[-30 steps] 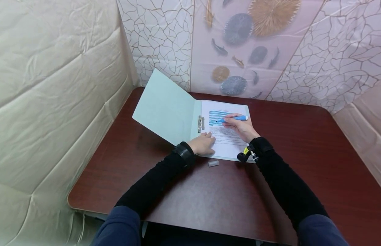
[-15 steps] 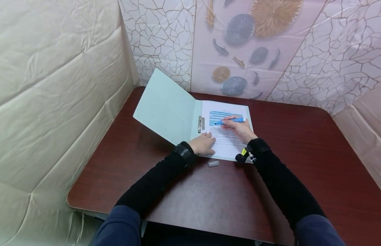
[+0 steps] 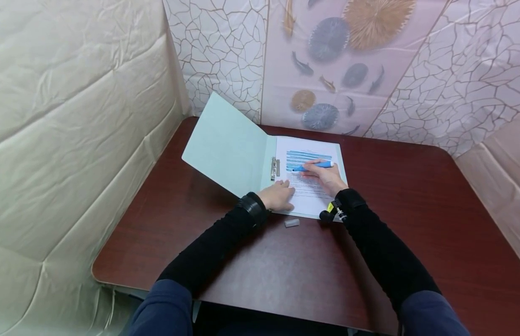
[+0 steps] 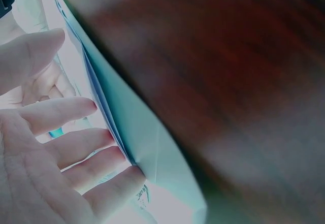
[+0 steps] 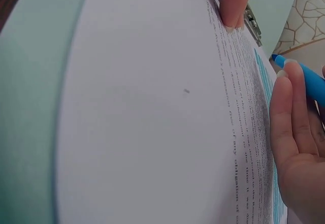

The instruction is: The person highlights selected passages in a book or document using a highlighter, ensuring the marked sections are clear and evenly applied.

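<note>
A printed sheet (image 3: 310,205) lies in an open pale green folder (image 3: 226,144), its upper lines marked over in blue. My right hand (image 3: 325,177) pinches a blue highlighter (image 3: 322,164), whose tip is at the left end of the lowest blue line. In the right wrist view the highlighter (image 5: 314,86) sits between thumb and fingers, above the blue-marked lines. My left hand (image 3: 277,196) rests with fingers spread on the lower left of the sheet. The left wrist view shows those fingers (image 4: 76,142) extended over the paper's edge.
A grey cap (image 3: 291,223) lies on the brown table (image 3: 260,266) just in front of the folder. The metal clip (image 3: 273,169) sits along the folder's spine. The folder's left cover stands raised at a slant. A patterned wall covering (image 3: 322,74) rises behind the table.
My right hand has shifted slightly left and down, bringing the highlighter's tip to the line's left end. The left hand has stayed in place on the sheet.
</note>
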`<action>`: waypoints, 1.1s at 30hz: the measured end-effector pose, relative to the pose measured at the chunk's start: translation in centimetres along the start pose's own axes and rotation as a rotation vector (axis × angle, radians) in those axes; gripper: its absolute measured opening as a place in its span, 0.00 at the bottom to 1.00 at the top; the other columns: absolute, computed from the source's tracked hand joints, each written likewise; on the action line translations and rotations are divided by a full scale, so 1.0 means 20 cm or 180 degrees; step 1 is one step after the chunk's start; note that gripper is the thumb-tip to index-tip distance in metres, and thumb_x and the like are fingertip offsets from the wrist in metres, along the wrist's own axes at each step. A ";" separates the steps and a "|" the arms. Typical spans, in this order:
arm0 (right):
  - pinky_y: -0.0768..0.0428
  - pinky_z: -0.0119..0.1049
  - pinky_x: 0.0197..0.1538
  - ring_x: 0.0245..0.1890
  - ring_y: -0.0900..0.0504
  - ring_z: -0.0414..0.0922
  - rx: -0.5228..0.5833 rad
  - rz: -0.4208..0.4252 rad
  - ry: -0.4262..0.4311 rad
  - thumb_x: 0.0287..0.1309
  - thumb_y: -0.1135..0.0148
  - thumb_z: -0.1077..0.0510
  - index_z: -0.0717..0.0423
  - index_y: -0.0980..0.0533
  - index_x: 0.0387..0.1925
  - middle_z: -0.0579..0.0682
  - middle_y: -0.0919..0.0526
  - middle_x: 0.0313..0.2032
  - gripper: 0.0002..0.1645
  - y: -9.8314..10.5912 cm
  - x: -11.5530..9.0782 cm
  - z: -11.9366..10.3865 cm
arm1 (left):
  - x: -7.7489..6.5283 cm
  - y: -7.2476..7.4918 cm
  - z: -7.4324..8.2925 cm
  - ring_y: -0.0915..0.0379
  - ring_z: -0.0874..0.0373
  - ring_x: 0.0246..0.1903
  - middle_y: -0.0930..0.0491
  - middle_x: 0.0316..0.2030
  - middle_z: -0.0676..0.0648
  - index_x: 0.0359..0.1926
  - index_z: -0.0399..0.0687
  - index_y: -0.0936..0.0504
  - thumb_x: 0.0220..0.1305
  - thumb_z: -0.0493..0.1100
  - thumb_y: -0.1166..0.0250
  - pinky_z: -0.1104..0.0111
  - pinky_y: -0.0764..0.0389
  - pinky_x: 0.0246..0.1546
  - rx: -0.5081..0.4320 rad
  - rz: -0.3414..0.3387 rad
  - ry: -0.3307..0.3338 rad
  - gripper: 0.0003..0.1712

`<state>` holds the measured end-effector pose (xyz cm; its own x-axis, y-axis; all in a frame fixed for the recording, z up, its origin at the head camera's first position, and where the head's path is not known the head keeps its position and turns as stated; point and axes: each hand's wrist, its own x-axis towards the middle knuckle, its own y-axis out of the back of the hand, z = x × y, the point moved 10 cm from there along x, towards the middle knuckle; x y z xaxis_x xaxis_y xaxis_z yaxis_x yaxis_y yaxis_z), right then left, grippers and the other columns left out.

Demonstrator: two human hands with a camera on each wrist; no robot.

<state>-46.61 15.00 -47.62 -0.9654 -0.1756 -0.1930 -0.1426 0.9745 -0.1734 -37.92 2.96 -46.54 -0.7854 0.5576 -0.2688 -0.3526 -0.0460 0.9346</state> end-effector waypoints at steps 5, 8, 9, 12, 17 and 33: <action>0.19 0.40 0.52 0.42 0.12 0.47 -0.0040 0.0062 -0.0062 0.58 0.34 0.60 0.71 0.35 0.63 0.60 0.18 0.52 0.35 0.01 0.00 0.01 | 0.00 0.00 0.00 0.50 0.43 0.73 0.47 0.74 0.36 0.71 0.43 0.38 0.68 0.52 0.43 0.59 0.43 0.73 0.0020 -0.0012 -0.0003 0.35; 0.18 0.40 0.51 0.42 0.12 0.48 -0.0048 0.0054 -0.0050 0.58 0.34 0.60 0.71 0.34 0.61 0.60 0.17 0.50 0.33 0.00 0.00 0.02 | 0.00 0.00 0.00 0.50 0.43 0.73 0.47 0.73 0.36 0.71 0.42 0.37 0.68 0.52 0.43 0.59 0.43 0.73 0.0025 -0.0013 -0.0009 0.35; 0.18 0.39 0.51 0.42 0.12 0.48 -0.0050 0.0047 -0.0035 0.57 0.34 0.60 0.71 0.33 0.60 0.60 0.17 0.49 0.33 0.00 0.00 0.02 | 0.00 0.00 0.00 0.50 0.43 0.73 0.47 0.73 0.36 0.71 0.42 0.37 0.68 0.52 0.43 0.59 0.43 0.73 0.0029 -0.0014 -0.0012 0.35; 0.17 0.39 0.50 0.42 0.12 0.48 -0.0043 -0.0001 0.0004 0.57 0.34 0.60 0.72 0.33 0.59 0.59 0.16 0.47 0.32 -0.01 0.00 0.02 | 0.00 0.00 0.00 0.50 0.43 0.74 0.47 0.73 0.36 0.70 0.43 0.37 0.68 0.52 0.43 0.60 0.44 0.74 0.0028 -0.0021 -0.0012 0.35; 0.16 0.38 0.48 0.42 0.12 0.49 -0.0049 -0.0037 0.0039 0.57 0.34 0.61 0.73 0.33 0.60 0.58 0.15 0.46 0.33 -0.02 0.01 0.03 | -0.01 0.00 0.00 0.52 0.42 0.74 0.48 0.74 0.35 0.71 0.42 0.38 0.69 0.52 0.44 0.60 0.47 0.74 0.0016 -0.0065 -0.0029 0.35; 0.18 0.39 0.52 0.43 0.12 0.47 -0.0336 0.0020 -0.0010 0.59 0.36 0.61 0.70 0.31 0.58 0.56 0.16 0.46 0.28 -0.04 0.01 0.03 | 0.00 0.00 0.00 0.52 0.43 0.74 0.48 0.74 0.36 0.71 0.43 0.38 0.69 0.53 0.44 0.60 0.44 0.74 0.0056 -0.0055 -0.0022 0.35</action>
<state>-46.61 14.04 -48.04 -0.9656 -0.1696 -0.1969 -0.1588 0.9849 -0.0696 -37.91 2.90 -46.58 -0.7757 0.5639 -0.2835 -0.3571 -0.0217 0.9338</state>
